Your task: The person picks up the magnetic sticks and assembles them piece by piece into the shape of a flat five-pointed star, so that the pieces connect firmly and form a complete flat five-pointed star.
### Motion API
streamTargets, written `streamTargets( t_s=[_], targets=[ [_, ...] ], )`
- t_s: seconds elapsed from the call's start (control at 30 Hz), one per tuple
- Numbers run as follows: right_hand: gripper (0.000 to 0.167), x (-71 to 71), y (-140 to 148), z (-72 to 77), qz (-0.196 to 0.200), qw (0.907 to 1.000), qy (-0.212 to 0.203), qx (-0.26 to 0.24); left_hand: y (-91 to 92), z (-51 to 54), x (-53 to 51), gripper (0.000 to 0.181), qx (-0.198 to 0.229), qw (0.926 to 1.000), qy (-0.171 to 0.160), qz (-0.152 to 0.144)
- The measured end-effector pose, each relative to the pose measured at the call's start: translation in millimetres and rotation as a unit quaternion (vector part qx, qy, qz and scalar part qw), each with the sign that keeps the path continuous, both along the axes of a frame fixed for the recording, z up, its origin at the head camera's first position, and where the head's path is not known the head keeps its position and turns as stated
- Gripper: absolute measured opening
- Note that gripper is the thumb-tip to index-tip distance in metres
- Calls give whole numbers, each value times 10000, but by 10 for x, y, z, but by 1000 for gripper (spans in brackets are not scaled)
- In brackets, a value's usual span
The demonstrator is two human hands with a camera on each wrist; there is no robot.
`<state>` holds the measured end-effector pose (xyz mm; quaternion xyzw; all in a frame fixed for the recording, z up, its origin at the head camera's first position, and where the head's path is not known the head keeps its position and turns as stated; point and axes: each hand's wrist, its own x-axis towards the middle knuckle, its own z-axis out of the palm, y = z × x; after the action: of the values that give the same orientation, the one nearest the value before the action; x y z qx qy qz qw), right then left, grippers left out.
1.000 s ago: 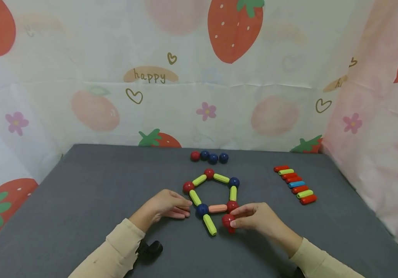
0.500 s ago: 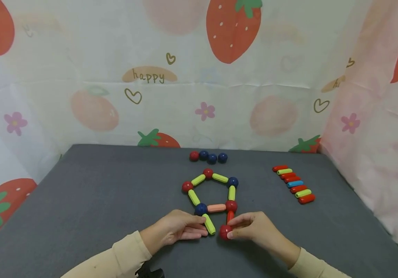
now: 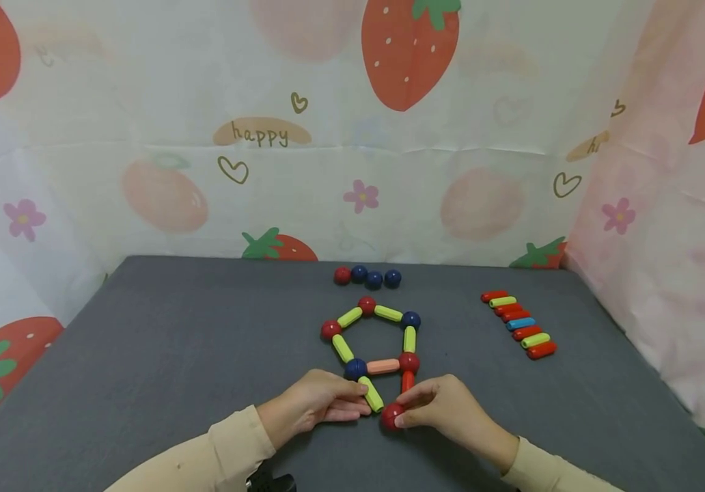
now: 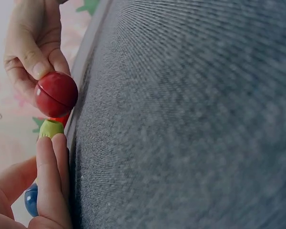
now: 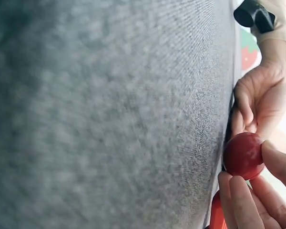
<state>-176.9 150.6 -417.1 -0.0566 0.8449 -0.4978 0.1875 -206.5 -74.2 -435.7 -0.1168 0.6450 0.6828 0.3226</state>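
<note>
A ring of balls and sticks lies on the grey table, with a salmon stick on its near side. From the ring's near blue ball a yellow-green stick points toward me; my left hand pinches it between thumb and fingers. A red stick comes off the near red ball. My right hand pinches another red ball near that stick's lower end. This held ball is close to the yellow-green stick's tip; whether they touch I cannot tell.
Behind the ring, a loose red ball and several blue balls stand in a row. To the right lies a slanting row of red, yellow-green and blue sticks. A printed cloth hangs beyond the table's far edge.
My left hand has moved from beside the ring to the yellow-green stick and taken hold of it. My right hand has brought its red ball nearer to me and leftward, toward that stick's tip.
</note>
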Motion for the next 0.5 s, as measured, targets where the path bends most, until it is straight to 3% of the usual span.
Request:
streamTargets(
  t_s=[0.5],
  targets=[
    [27, -14, -59, 5, 152, 9995, 53, 277, -3, -4, 0, 21, 107, 9999, 7, -41]
  ],
)
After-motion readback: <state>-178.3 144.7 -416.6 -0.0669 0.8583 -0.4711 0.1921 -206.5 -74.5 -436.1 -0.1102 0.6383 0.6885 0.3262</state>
